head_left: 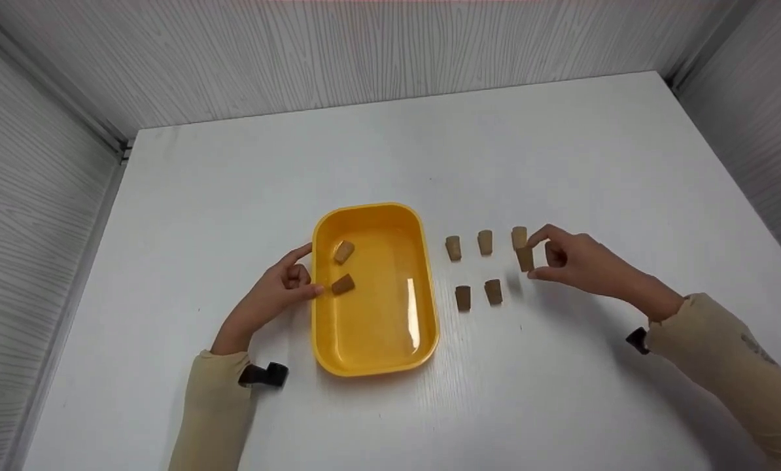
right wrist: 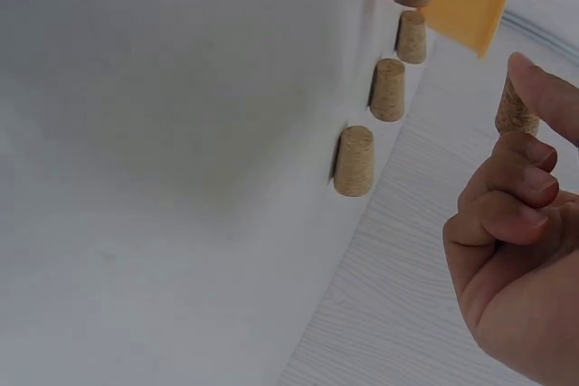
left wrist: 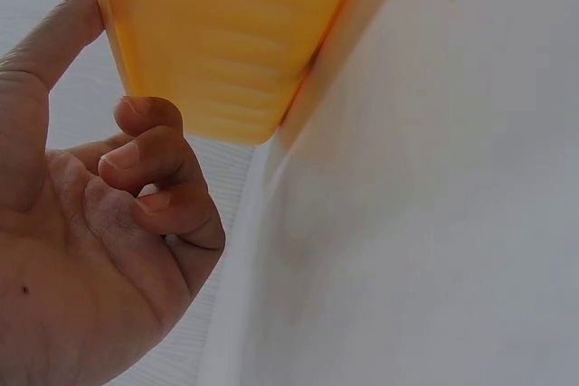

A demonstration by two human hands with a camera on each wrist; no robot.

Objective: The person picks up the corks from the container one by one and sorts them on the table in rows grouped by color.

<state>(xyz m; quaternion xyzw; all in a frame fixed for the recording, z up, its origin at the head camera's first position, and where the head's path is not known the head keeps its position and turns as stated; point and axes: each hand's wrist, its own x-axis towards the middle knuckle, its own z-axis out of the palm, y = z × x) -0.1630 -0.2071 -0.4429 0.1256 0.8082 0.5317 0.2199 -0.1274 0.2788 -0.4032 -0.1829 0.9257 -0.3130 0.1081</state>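
My right hand (head_left: 577, 258) pinches a cork stopper (head_left: 525, 259) between thumb and index finger, raised above the table. In the right wrist view the same held cork (right wrist: 517, 113) is partly hidden by the thumb. My left hand (head_left: 276, 288) holds the left side of a yellow plastic tray (head_left: 374, 369), thumb on the rim. In the left wrist view the other fingers curl near the tray's outer wall (left wrist: 217, 42). Inside the tray lie a light cork (head_left: 344, 252) and a darker cork (head_left: 343, 284), apart from each other.
Right of the tray, corks stand in two rows on the white table (head_left: 266, 176). The far row has three, with one cork (head_left: 453, 248) nearest the tray; the near row has two, including a darker cork (head_left: 463, 298). Pale wood-grain panels (head_left: 364, 52) border the table.
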